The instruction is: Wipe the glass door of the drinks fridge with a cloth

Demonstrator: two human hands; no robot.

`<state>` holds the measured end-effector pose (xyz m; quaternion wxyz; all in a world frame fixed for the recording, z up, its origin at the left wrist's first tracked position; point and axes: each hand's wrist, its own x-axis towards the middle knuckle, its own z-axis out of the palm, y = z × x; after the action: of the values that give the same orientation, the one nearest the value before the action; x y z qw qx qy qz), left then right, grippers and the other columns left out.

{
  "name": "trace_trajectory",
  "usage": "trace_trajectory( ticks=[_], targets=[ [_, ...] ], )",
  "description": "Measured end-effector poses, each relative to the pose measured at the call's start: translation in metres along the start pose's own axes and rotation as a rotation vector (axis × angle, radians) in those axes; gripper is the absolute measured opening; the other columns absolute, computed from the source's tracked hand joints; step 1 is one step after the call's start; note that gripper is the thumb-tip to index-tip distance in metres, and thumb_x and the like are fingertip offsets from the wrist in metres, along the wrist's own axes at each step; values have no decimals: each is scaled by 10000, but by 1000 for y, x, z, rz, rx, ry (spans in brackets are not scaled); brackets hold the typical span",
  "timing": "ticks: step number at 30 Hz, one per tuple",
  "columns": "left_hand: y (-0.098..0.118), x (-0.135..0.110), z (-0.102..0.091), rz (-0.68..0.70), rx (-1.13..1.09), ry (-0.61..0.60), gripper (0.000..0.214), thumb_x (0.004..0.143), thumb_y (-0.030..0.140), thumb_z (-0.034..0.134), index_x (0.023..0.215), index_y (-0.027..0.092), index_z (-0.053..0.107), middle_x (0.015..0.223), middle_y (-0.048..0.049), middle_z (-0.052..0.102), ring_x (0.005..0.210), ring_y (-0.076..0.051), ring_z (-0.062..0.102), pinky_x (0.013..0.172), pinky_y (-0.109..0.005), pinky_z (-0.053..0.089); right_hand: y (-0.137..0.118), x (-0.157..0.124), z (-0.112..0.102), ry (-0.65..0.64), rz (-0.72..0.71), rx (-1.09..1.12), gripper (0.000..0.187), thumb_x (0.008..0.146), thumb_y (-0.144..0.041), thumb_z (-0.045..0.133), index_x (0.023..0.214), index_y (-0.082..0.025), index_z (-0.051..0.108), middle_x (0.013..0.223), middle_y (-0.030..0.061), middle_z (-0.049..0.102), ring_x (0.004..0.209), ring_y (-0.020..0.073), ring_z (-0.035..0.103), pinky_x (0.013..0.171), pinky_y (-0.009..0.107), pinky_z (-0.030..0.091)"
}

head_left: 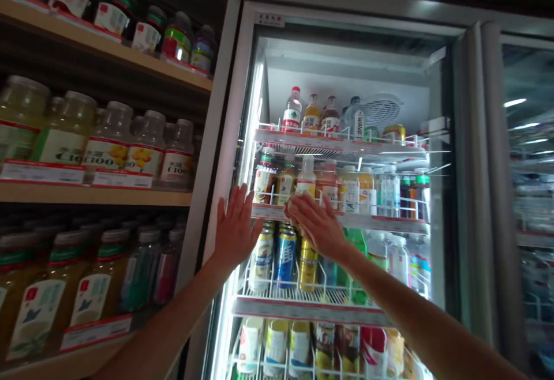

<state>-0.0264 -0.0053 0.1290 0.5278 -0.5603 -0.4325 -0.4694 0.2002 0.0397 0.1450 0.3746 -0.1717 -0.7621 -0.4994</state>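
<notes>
Head view: at centre frame the left hand [234,227] lies flat and open, holding nothing, against the left edge of the drinks cooler [227,138]. The right hand [318,227] is spread open too, empty, before the middle-shelf bottles [350,191], just above the cans [284,256]. Whether glass lies between, I cannot tell. A careless sweep might topple those crowded bottles
</notes>
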Motion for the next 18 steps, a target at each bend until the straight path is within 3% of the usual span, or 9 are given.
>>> trace_trajectory(
  ticks=[3, 8, 9, 12, 14, 18],
  targets=[
    [13, 9, 6, -15, -25, 11, 609, 908, 384, 377, 1436, 155, 178, 1481, -145, 269, 1398, -242, 170, 1135, -468, 97, 10, -6, -1, 67, 176, -20, 509, 885, -228, 420, 1385, -246, 323, 1441, 36, 396, 1387, 212, 230, 1140, 504, 118],
    [36, 11, 11, 24, -27, -32, 602, 906, 375, 380, 1432, 146, 197, 1480, -141, 274, 1403, -239, 149, 1137, -463, 96, 8, -37, -3, 13, -66, -6, 498, 868, -223, 457, 1355, -275, 367, 1401, -15, 453, 1386, 184, 225, 1164, 463, 47],
    [40, 12, 12, 39, -28, -28, 598, 906, 375, 379, 1428, 139, 206, 1478, -144, 277, 1404, -239, 145, 1137, -463, 93, 12, -39, -4, 33, -36, -17, 500, 871, -220, 451, 1359, -278, 359, 1397, -10, 458, 1381, 183, 240, 1161, 468, 52],
    [55, 16, 19, 59, -43, -6, 599, 905, 380, 379, 1423, 123, 222, 1477, -155, 271, 1406, -244, 126, 1137, -471, 89, 30, -38, -9, 121, 229, -68, 521, 885, -209, 418, 1391, -267, 305, 1423, 36, 422, 1379, 201, 255, 1138, 492, 120],
    [65, 20, 25, 50, -56, -10, 601, 900, 379, 388, 1422, 126, 230, 1479, -155, 263, 1405, -251, 128, 1135, -484, 90, 38, -42, -11, 143, 297, -78, 532, 886, -204, 408, 1401, -264, 289, 1430, 45, 411, 1384, 209, 244, 1128, 490, 155],
    [74, 23, 35, 51, -66, 0, 617, 886, 377, 422, 1425, 143, 234, 1471, -151, 283, 1399, -264, 152, 1132, -501, 87, 42, -64, -14, 73, 94, -45, 516, 873, -198, 433, 1377, -268, 344, 1382, 16, 475, 1380, 194, 255, 1151, 455, 113]
  ],
)
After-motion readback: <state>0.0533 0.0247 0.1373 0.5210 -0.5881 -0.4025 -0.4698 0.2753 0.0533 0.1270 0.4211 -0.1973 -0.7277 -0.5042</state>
